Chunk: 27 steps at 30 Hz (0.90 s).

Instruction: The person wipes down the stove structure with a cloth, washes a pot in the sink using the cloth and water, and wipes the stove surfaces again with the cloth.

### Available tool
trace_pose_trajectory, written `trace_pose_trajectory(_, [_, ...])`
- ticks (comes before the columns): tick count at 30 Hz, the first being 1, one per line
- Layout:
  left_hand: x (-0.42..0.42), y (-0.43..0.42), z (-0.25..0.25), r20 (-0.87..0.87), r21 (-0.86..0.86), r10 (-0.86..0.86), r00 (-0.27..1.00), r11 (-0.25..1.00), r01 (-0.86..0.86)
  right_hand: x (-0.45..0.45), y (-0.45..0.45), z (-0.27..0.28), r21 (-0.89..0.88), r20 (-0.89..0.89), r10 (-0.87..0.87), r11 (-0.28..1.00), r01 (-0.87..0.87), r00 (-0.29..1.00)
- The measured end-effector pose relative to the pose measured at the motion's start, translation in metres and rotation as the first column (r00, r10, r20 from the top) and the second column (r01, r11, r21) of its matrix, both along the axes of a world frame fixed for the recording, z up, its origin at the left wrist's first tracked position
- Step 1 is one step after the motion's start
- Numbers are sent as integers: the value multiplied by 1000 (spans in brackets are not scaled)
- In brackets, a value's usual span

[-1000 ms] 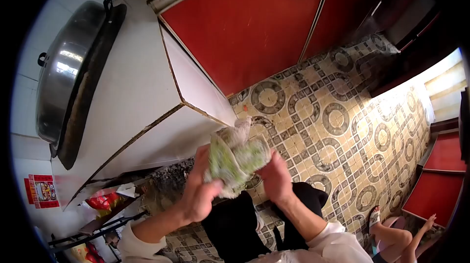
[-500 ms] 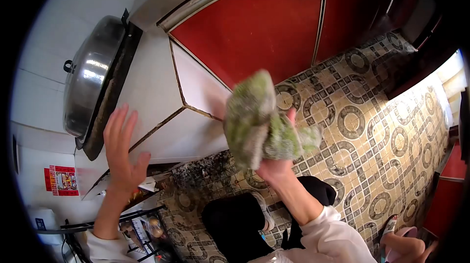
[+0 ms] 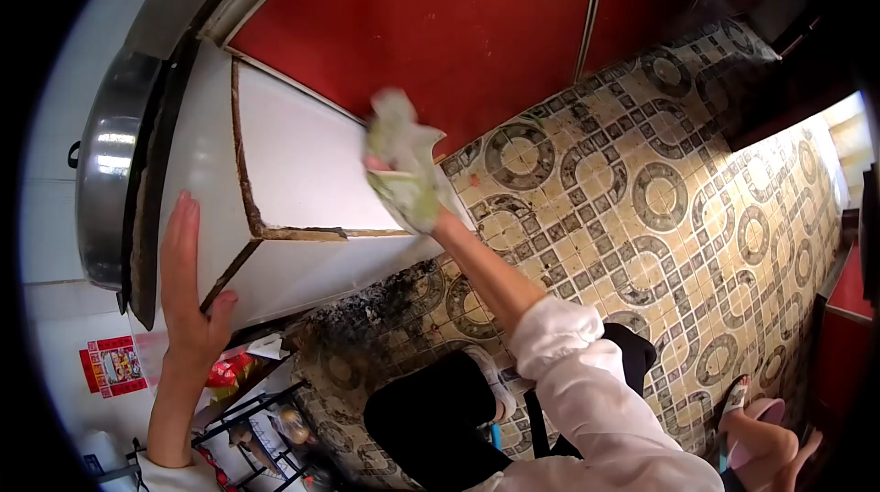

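Note:
My right hand [image 3: 378,163] grips a green and white cloth [image 3: 412,185], which covers most of the hand and is blurred by motion. The cloth is at the lower edge of the red cabinet door [image 3: 431,34], beside the white tiled stove side [image 3: 302,153]; whether it touches either I cannot tell. On the left, my left hand [image 3: 188,281] is open, fingers stretched upward and thumb apart, at the white tiled face [image 3: 197,153]. Contact there is not certain. A metal pot with a domed lid [image 3: 115,162] sits just beyond that hand.
A black wire rack [image 3: 247,437] with packets stands at the lower left, below a red printed paper [image 3: 119,366] on the wall. Patterned tile floor [image 3: 642,208] spreads to the right. Another person's leg [image 3: 765,442] and a pink basin [image 3: 765,411] show at the lower right.
My right hand has carried the cloth up and left, from in front of me to the cabinet's lower edge. My left hand appears slightly further left. The view has shifted toward the stove side.

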<state>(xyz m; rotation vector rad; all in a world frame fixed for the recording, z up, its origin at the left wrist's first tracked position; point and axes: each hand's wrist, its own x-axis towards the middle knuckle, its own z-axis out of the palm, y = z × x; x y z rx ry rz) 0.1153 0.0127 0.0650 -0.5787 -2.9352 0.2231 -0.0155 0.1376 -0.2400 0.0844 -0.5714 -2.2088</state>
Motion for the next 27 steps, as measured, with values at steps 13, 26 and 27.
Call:
trace_pose_trajectory(13, [-1, -1, -6, -7, -49, 65, 998, 997, -65, 19, 31, 89, 641, -737, 150, 464, 612, 659])
trace_pose_trajectory(26, [0, -2, -3, -29, -26, -20, 999, 999, 19, -37, 122, -18, 759, -248, 451, -460, 461, 858])
trace_pose_trajectory(27, [2, -2, -5, -22, -10, -20, 1000, 1000, 20, -43, 139, -18, 959, -223, -137, -208, 193, 965])
